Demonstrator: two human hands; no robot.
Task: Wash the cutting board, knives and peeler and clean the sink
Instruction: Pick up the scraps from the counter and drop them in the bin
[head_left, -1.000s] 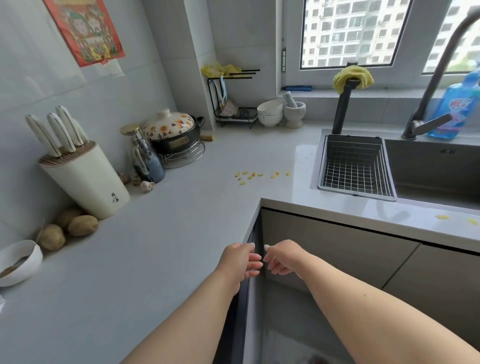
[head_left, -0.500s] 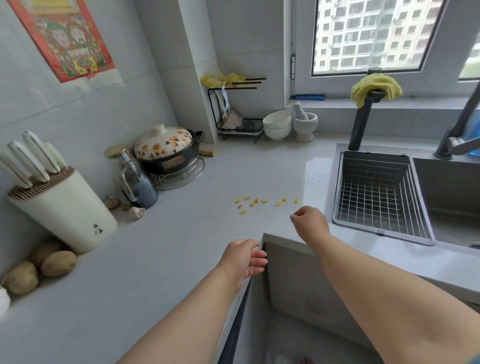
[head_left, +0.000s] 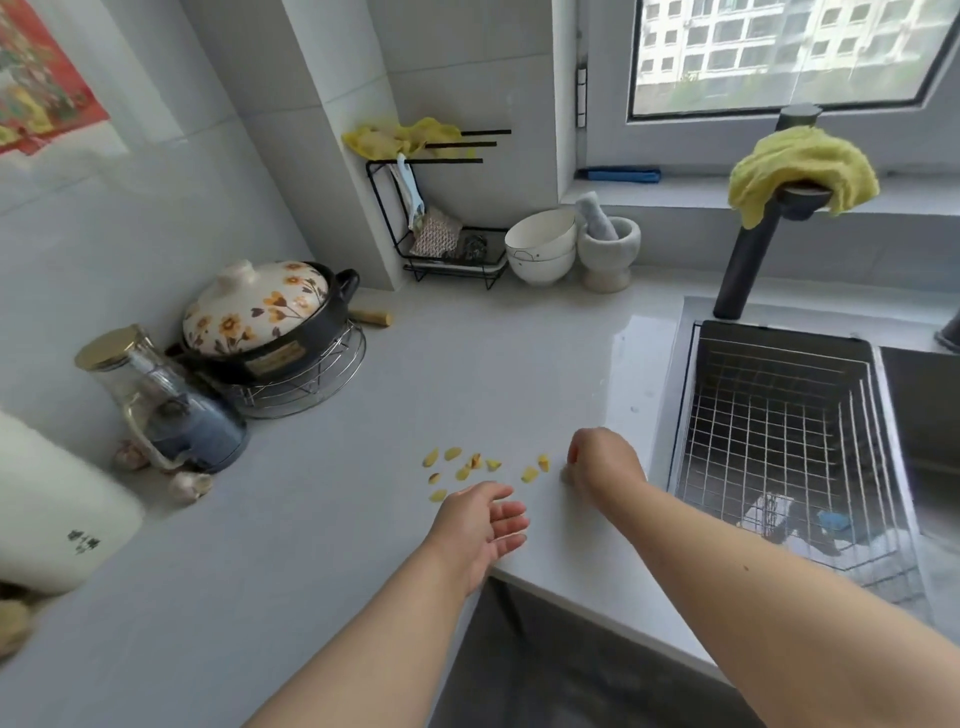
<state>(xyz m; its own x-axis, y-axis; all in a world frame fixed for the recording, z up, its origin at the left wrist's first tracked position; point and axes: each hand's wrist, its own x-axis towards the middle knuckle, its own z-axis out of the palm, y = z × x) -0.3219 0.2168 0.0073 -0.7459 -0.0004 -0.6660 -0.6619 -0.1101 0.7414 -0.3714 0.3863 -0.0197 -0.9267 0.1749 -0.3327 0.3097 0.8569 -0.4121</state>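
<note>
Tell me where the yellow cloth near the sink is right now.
In the head view the yellow cloth hangs at upper right over the top of the black post behind the sink basket, under the window.

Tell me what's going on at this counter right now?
A person is clearing small yellow scraps off the countertop. The right hand, fingers curled, is at the right end of the scatter, while the left hand waits open and cupped at the counter edge just below them. The sink basket sits to the right. No cutting board or knives are being handled.

glossy counter (head_left: 322, 519), wire metal basket (head_left: 779, 441)
</note>
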